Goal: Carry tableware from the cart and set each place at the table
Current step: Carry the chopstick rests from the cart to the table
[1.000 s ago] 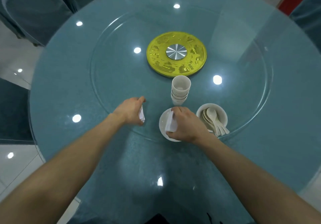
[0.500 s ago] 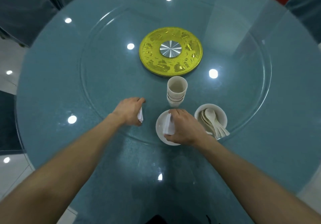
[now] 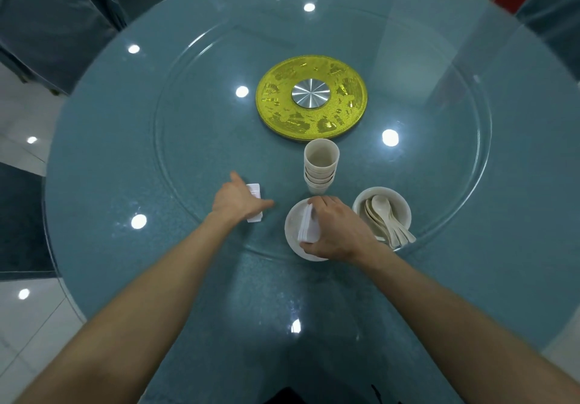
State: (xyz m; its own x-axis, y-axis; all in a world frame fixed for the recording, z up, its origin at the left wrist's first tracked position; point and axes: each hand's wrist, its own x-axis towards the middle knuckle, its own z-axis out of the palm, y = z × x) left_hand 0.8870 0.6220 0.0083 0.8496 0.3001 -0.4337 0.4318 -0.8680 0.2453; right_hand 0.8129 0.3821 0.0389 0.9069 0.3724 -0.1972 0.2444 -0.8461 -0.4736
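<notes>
I see L hand (image 3: 240,204) flat, fingers out, resting on a white packet (image 3: 255,191) on the glass top (image 3: 188,159), 9 o'clock of the saucer (image 3: 293,224). R hand (image 3: 337,232) curled round the packet stack (image 3: 309,231) over that saucer. Cup stack (image 3: 320,165) crowds 12, spoon bowl (image 3: 403,207) at 3, yellow hub (image 3: 282,102) beyond the cups.

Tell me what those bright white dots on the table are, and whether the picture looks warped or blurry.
Head view: the dots are lights mirrored in the glass table top; head view: wide-angle bending bulges the table and stretches the forearms at the bottom edge; cups and spoons look sharp.
</notes>
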